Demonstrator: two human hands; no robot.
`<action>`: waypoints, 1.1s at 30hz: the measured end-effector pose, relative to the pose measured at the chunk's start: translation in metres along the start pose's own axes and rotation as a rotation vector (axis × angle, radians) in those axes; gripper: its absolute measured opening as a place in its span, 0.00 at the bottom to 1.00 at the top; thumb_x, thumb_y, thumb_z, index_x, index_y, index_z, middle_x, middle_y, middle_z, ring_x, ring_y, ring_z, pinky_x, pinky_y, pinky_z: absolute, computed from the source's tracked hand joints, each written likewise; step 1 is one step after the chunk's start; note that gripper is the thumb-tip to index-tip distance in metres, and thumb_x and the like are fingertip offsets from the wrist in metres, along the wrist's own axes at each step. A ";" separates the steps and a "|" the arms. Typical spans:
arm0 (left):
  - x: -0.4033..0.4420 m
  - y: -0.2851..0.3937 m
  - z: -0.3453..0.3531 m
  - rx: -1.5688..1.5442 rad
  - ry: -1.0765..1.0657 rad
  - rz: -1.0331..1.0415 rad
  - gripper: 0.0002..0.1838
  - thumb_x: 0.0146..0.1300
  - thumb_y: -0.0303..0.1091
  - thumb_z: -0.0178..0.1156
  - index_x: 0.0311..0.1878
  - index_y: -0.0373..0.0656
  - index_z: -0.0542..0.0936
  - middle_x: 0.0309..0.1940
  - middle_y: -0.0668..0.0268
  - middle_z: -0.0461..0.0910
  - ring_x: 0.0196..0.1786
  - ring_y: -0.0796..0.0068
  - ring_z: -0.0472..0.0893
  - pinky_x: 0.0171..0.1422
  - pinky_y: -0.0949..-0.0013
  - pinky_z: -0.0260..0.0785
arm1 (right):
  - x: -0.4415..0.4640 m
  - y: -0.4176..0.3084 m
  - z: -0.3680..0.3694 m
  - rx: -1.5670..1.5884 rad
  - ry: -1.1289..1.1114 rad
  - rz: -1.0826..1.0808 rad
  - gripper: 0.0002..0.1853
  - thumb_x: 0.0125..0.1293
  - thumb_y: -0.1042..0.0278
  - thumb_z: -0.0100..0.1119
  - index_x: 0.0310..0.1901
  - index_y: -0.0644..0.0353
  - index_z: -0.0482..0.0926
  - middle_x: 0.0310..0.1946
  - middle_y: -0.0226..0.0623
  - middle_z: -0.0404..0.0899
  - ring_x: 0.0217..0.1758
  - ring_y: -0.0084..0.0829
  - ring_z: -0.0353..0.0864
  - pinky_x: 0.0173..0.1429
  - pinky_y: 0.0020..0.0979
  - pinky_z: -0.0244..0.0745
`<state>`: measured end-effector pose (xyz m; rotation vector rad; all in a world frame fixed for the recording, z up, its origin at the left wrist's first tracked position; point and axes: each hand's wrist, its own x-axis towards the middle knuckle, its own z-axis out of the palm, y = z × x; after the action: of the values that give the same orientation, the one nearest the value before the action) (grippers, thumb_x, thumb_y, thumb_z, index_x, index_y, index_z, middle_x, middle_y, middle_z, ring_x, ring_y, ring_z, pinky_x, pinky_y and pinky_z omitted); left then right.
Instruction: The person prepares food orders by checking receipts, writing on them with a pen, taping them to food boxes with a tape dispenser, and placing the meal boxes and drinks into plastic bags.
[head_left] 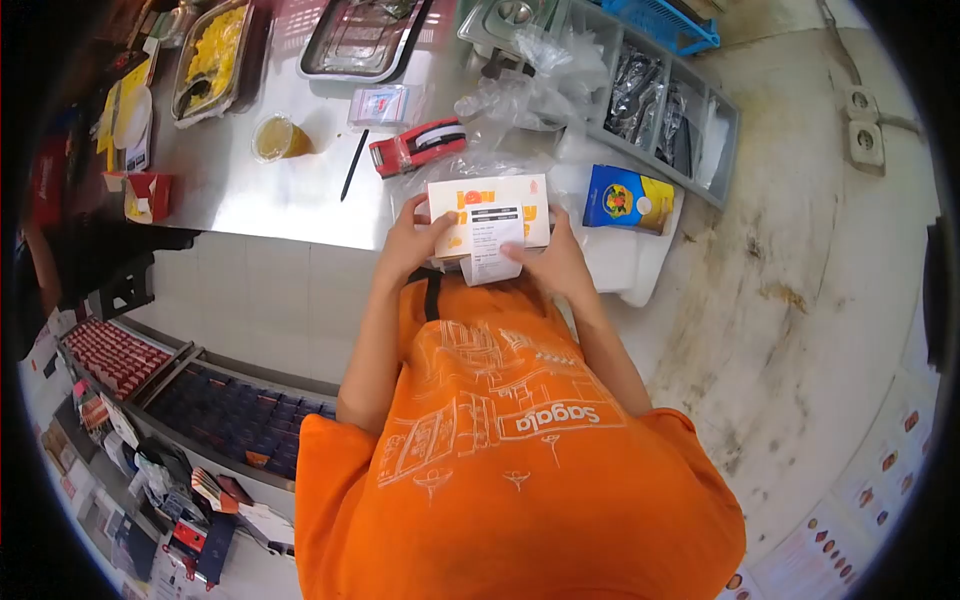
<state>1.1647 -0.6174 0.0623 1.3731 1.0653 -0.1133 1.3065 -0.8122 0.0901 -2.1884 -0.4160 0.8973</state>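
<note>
A white cardboard box (453, 192) with orange and yellow print is held at the table's front edge, close to my body. My left hand (408, 240) grips its left side, thumb lying on the top face. On the other side, my right hand (556, 262) has its fingers behind the right edge and its thumb on a printed receipt (488, 240). The receipt lies over the front of the box and hangs past its lower edge. Both hands are closed on the box; fingers behind it are partly hidden.
Beyond the box are a red tape dispenser (418, 147), a black pen (354, 166) and a cup of yellow liquid (280, 138). A blue-and-yellow packet (627, 200) lies right. A grey cutlery tray (716, 178) and clear plastic bags (540, 85) stand farther back.
</note>
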 end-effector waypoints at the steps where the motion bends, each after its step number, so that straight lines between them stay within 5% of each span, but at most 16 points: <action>1: -0.001 0.000 -0.001 -0.043 -0.037 -0.013 0.43 0.57 0.50 0.68 0.67 0.31 0.63 0.48 0.49 0.79 0.43 0.64 0.83 0.42 0.68 0.77 | 0.004 0.004 0.003 0.121 0.004 0.057 0.46 0.48 0.52 0.76 0.61 0.70 0.62 0.53 0.54 0.77 0.54 0.44 0.80 0.56 0.38 0.75; 7: -0.016 0.010 0.001 0.067 0.049 0.208 0.39 0.61 0.48 0.65 0.66 0.30 0.63 0.52 0.49 0.77 0.52 0.65 0.80 0.52 0.68 0.75 | 0.004 -0.020 -0.013 0.168 -0.207 0.208 0.38 0.53 0.54 0.74 0.57 0.71 0.68 0.48 0.51 0.80 0.49 0.37 0.82 0.50 0.32 0.78; 10: -0.026 0.032 -0.003 -0.271 0.007 0.078 0.36 0.66 0.45 0.60 0.66 0.28 0.60 0.55 0.50 0.75 0.53 0.65 0.79 0.56 0.66 0.73 | -0.004 -0.030 -0.020 0.248 -0.081 -0.020 0.33 0.56 0.56 0.71 0.56 0.70 0.70 0.46 0.50 0.80 0.44 0.32 0.83 0.45 0.30 0.78; 13: -0.028 0.060 -0.014 -0.435 -0.059 -0.003 0.34 0.69 0.44 0.56 0.65 0.25 0.58 0.55 0.51 0.75 0.55 0.66 0.78 0.60 0.67 0.71 | -0.034 -0.060 -0.031 0.099 0.380 -0.196 0.27 0.62 0.59 0.66 0.57 0.68 0.71 0.49 0.51 0.78 0.45 0.33 0.83 0.46 0.30 0.78; 16: -0.017 0.061 -0.012 -0.403 0.066 0.086 0.34 0.69 0.47 0.55 0.68 0.30 0.59 0.60 0.54 0.72 0.60 0.66 0.74 0.62 0.65 0.69 | -0.056 -0.063 -0.035 0.512 -0.187 0.082 0.24 0.69 0.60 0.59 0.60 0.66 0.70 0.52 0.46 0.76 0.47 0.35 0.82 0.48 0.32 0.78; 19: -0.024 0.066 -0.012 -0.409 0.013 0.154 0.32 0.70 0.43 0.54 0.67 0.32 0.58 0.59 0.55 0.71 0.61 0.68 0.72 0.65 0.66 0.65 | -0.028 -0.048 -0.003 1.449 -0.565 0.304 0.24 0.73 0.57 0.52 0.63 0.64 0.66 0.56 0.44 0.74 0.52 0.35 0.80 0.51 0.33 0.78; 22: -0.034 0.063 -0.010 -0.355 -0.068 0.249 0.29 0.70 0.35 0.56 0.67 0.33 0.57 0.59 0.58 0.70 0.60 0.72 0.70 0.66 0.67 0.63 | -0.006 -0.060 -0.009 1.706 -0.465 0.040 0.26 0.73 0.58 0.51 0.65 0.65 0.62 0.57 0.46 0.73 0.55 0.36 0.79 0.54 0.34 0.79; 24: -0.036 0.056 -0.010 -0.310 -0.092 0.298 0.29 0.69 0.34 0.56 0.68 0.34 0.57 0.59 0.57 0.70 0.61 0.71 0.70 0.67 0.66 0.62 | 0.019 -0.033 -0.017 1.367 -0.507 -0.111 0.26 0.71 0.61 0.52 0.65 0.66 0.62 0.58 0.48 0.73 0.58 0.36 0.78 0.57 0.35 0.78; 26: -0.034 0.044 -0.010 -0.235 -0.149 0.347 0.30 0.69 0.32 0.56 0.69 0.35 0.55 0.60 0.57 0.70 0.62 0.70 0.69 0.67 0.66 0.62 | 0.036 -0.013 -0.025 1.385 -0.496 -0.027 0.28 0.65 0.67 0.59 0.64 0.68 0.64 0.55 0.46 0.75 0.56 0.33 0.77 0.57 0.32 0.76; 30: -0.020 0.016 0.007 -0.109 -0.166 0.393 0.35 0.67 0.34 0.60 0.70 0.36 0.54 0.61 0.54 0.70 0.62 0.67 0.71 0.66 0.64 0.64 | 0.063 0.019 -0.025 0.614 -0.355 -0.122 0.36 0.55 0.61 0.71 0.61 0.71 0.67 0.53 0.48 0.78 0.56 0.38 0.79 0.58 0.33 0.74; 33: -0.022 -0.006 0.017 0.007 -0.059 0.286 0.34 0.65 0.36 0.63 0.68 0.35 0.59 0.59 0.50 0.71 0.58 0.62 0.74 0.61 0.62 0.69 | 0.062 0.019 -0.026 -0.042 -0.164 -0.230 0.33 0.57 0.57 0.69 0.58 0.70 0.71 0.49 0.52 0.80 0.53 0.39 0.81 0.57 0.32 0.74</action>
<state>1.1580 -0.6444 0.0693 1.5050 0.8116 0.0525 1.3693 -0.8057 0.0598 -2.0596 -0.7555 0.9489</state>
